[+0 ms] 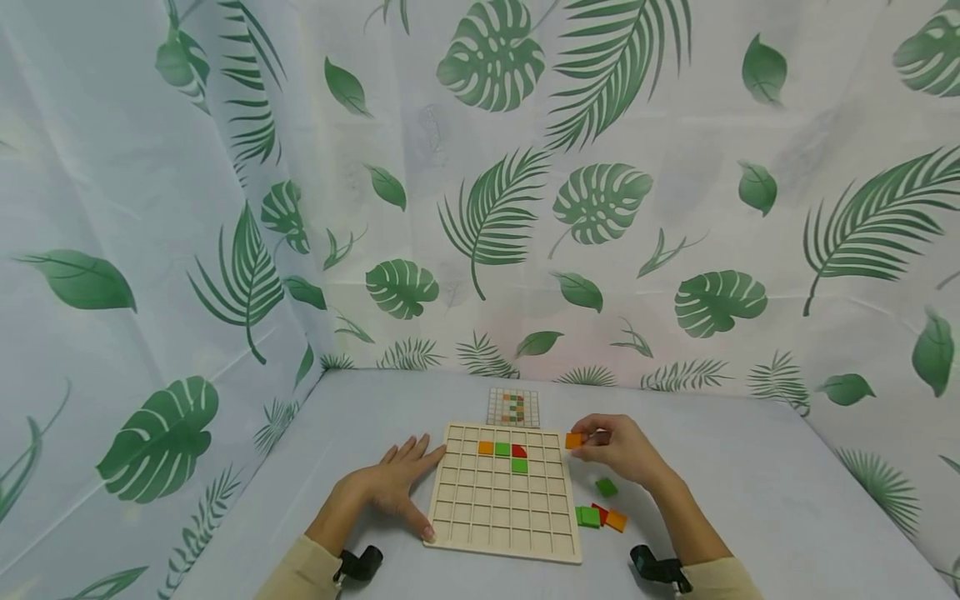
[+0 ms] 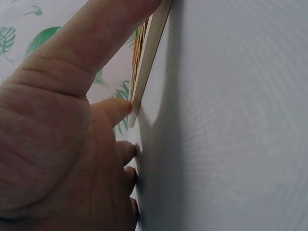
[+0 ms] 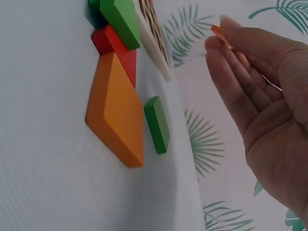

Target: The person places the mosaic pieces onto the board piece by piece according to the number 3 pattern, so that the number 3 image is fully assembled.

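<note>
Orange square tile pinched between the right hand's thumb and fingers, beside the far right corner of a gridded wooden board.
The left hand, fingers spread and grasping nothing, touches the board's left edge; four tiles, orange, green, red and green, occupy cells in its far half. A printed pattern card lies just beyond. Against or near the right edge, below the right hand, sit a green pair, a partly covered red piece, a loose orange tile and a separate green tile; a leaf-print curtain stands behind.
</note>
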### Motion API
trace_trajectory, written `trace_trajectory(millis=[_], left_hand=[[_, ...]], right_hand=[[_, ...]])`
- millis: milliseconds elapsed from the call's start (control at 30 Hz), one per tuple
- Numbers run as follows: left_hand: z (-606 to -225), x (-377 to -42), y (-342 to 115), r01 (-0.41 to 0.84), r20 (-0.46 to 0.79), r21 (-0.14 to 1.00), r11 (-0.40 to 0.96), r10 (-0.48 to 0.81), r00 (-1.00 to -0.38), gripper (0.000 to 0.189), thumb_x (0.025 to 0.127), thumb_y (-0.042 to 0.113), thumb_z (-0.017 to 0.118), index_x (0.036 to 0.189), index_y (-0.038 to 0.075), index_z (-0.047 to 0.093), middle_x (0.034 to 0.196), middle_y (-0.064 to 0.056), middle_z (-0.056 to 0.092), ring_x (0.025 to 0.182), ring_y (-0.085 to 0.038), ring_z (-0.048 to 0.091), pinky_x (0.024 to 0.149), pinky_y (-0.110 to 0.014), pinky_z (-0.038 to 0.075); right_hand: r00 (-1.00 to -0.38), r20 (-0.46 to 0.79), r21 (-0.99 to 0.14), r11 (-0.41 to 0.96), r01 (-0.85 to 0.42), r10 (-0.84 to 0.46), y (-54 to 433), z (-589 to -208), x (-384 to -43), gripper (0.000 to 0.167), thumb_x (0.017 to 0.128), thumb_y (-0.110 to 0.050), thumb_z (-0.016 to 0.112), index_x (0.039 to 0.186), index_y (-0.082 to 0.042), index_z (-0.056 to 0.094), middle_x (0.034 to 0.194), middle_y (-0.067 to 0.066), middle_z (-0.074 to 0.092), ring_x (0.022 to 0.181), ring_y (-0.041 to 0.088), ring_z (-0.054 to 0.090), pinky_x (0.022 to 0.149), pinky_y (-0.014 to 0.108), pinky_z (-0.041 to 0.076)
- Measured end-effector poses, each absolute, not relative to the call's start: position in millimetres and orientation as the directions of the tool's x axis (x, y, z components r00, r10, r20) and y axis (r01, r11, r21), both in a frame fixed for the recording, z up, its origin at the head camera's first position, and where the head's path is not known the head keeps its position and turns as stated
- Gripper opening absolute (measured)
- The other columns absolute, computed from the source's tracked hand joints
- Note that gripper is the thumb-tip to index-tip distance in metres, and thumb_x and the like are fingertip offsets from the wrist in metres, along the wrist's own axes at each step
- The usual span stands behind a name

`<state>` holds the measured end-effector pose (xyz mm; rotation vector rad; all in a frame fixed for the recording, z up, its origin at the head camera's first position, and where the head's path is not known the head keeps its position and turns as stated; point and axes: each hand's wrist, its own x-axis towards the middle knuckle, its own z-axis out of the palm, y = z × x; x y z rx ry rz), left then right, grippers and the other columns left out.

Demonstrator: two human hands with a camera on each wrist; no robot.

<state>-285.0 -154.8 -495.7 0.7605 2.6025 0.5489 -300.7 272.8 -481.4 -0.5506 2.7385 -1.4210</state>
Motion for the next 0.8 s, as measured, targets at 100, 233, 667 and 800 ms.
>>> trace_trajectory(millis=[100, 233, 667, 800], left_hand=[[-496.9, -285.5, -155.7, 0.429, -0.238, 0.462, 0.776, 0.574, -0.783, 0.135, 0.065, 0.065, 0.091, 0.169, 0.021, 0.017, 0.175, -0.020, 0.003, 0.162, -0.042, -0.001, 0.129, -0.063, 0.004], [-497.7, -285.7, -156.2, 0.429, -0.237, 0.464, 0.775, 0.575, -0.783, 0.134, 0.065, 0.065, 0.091, 0.169, 0.021, 0.017, 0.175, -0.019, 0.002, 0.162, -0.041, -0.001, 0.129, -0.062, 0.004], [-498.5, -285.8, -155.8, 0.432, -0.232, 0.455, 0.779, 0.571, -0.787, 0.135, 0.065, 0.066, 0.091, 0.169, 0.021, 0.016, 0.175, -0.020, 0.003, 0.163, -0.041, -0.001, 0.129, -0.062, 0.004], [-498.5, -285.8, -156.2, 0.431, -0.233, 0.458, 0.777, 0.573, -0.786, 0.135, 0.065, 0.067, 0.090, 0.169, 0.022, 0.016, 0.175, -0.019, 0.002, 0.163, -0.041, -0.002, 0.129, -0.062, 0.004]], right_hand=[[-0.935, 0.178, -0.783, 0.531, -0.324, -0.307, 267.6, -482.2, -301.5, 0.028, 0.087, -0.017, 0.086, 0.110, -0.006, 0.075, 0.098, 0.006, 0.075, 0.079, 0.019, 0.067, 0.069, 0.024, 0.059], [-0.938, 0.198, -0.777, 0.537, -0.328, -0.286, 262.3, -482.7, -301.7, 0.028, 0.087, -0.022, 0.086, 0.110, -0.010, 0.077, 0.095, 0.002, 0.075, 0.080, 0.019, 0.066, 0.071, 0.024, 0.058], [-0.923, 0.220, -0.778, 0.514, -0.361, -0.316, 243.0, -482.7, -301.9, 0.024, 0.086, -0.024, 0.087, 0.107, -0.015, 0.080, 0.089, 0.000, 0.073, 0.078, 0.018, 0.062, 0.067, 0.024, 0.053], [-0.921, 0.209, -0.770, 0.525, -0.362, -0.328, 236.8, -482.5, -301.7, 0.023, 0.086, -0.023, 0.087, 0.106, -0.016, 0.080, 0.090, -0.001, 0.073, 0.077, 0.017, 0.062, 0.067, 0.024, 0.052]])
